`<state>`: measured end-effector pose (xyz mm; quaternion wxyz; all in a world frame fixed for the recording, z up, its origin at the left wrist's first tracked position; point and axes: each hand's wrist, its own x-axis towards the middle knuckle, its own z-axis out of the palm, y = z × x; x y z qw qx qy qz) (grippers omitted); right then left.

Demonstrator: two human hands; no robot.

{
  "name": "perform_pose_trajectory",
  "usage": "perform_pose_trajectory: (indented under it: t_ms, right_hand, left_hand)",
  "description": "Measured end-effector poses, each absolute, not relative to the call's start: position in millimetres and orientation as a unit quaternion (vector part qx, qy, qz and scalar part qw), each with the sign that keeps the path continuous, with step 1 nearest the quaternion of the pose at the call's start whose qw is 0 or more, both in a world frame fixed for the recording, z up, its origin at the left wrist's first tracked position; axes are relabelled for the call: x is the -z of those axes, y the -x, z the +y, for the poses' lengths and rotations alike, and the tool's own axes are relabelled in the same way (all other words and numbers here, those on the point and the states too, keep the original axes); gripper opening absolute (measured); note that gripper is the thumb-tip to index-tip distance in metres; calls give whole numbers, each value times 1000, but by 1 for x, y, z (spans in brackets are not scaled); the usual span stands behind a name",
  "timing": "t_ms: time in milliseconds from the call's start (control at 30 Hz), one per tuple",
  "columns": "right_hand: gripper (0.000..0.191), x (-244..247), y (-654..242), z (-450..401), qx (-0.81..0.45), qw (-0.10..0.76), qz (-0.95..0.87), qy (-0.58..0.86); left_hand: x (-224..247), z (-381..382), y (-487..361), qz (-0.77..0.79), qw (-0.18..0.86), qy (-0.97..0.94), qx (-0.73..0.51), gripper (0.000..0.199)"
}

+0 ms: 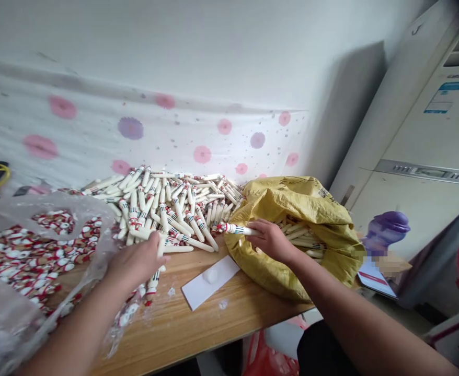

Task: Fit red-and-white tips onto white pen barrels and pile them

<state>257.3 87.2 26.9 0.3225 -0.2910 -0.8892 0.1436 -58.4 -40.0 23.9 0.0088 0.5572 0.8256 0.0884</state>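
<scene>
My left hand is closed around a white multi-colour pen, held upright with its red end down, just in front of the pen pile. My right hand pinches another white pen near its plain end. That pen lies level, its red-and-white decorated end pointing left, over the rim of a yellow woven sack. More white pens show inside the sack. A large heap of similar pens is piled against the wall, between my hands and beyond them.
A clear plastic bag of small red, white and brown figures lies at left. A white card with a round clear piece rests on the wooden table. A purple object and a tall white appliance stand at right.
</scene>
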Motion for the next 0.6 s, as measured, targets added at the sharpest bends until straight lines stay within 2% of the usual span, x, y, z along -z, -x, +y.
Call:
perform_pose_trajectory:
  t_ms: [100,200,300,367,433,533,600]
  right_hand:
    - [21,-26,-256,81,-153,297,-912,237]
    - [27,-28,-242,64,-86,240,-954,160]
    - [25,-29,-226,46,21,194,-973,120]
    - [23,-28,-219,38,57,174,-977,112]
    - [24,-28,-215,33,58,159,-979,113]
    - [26,-30,-220,34,47,181,-974,130]
    - [34,-33,-228,40,40,239,-957,162]
  left_hand:
    - [-11,-51,62,825,15,-558,-89,22]
    - [-11,-54,50,813,63,-522,-250,24]
    - [-24,-63,21,702,287,-502,-415,33]
    - [-30,-71,-5,620,435,-501,-419,42]
    - [-29,-77,-29,562,515,-508,-401,53]
    - [-25,-73,-44,563,521,-522,-372,67]
    - [-32,-60,-33,609,468,-518,-377,63]
